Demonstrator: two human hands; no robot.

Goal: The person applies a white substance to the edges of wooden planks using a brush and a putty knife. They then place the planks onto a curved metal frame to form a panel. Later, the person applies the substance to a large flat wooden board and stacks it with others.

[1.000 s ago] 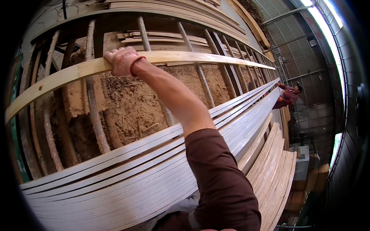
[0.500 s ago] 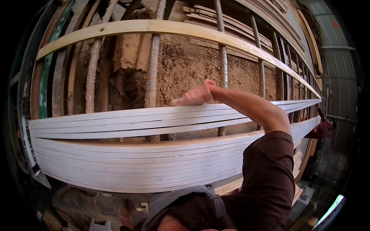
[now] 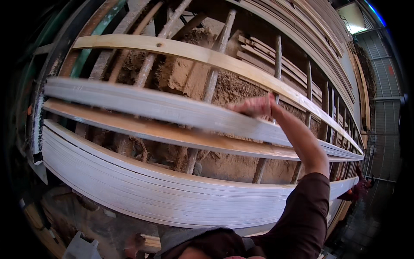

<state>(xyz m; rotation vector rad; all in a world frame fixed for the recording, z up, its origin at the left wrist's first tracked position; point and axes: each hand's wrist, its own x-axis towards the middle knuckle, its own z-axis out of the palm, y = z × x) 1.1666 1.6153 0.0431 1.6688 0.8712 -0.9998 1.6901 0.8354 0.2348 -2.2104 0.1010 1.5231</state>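
Observation:
My right hand [image 3: 254, 106] is closed over the upper edge of a bundle of long white-painted boards [image 3: 172, 108], fingers on its far side. The bundle is blurred along its left part. Just nearer to me, a single board [image 3: 168, 134] lies tilted, its bare wood face showing and its edge white. Closest to my body, a wide row of white-edged boards [image 3: 164, 196] stands packed on edge. My left hand [image 3: 134, 245] hangs low beside my body, dim and partly hidden, its fingers unclear.
Round bars [image 3: 214, 80] run crosswise beneath the boards, above sawdust-covered ground. A bare wood strip [image 3: 189, 51] lies beyond the bundle. Stacked planks [image 3: 302, 32] fill the far side. At the far right end stands another person [image 3: 361, 187]. A dark metal frame edge [image 3: 41, 125] bounds the left.
My right hand has gone from resting blurred on the white boards to gripping the bundle. The bundle has shifted away from me, and one board has separated and tipped. The view has turned slightly.

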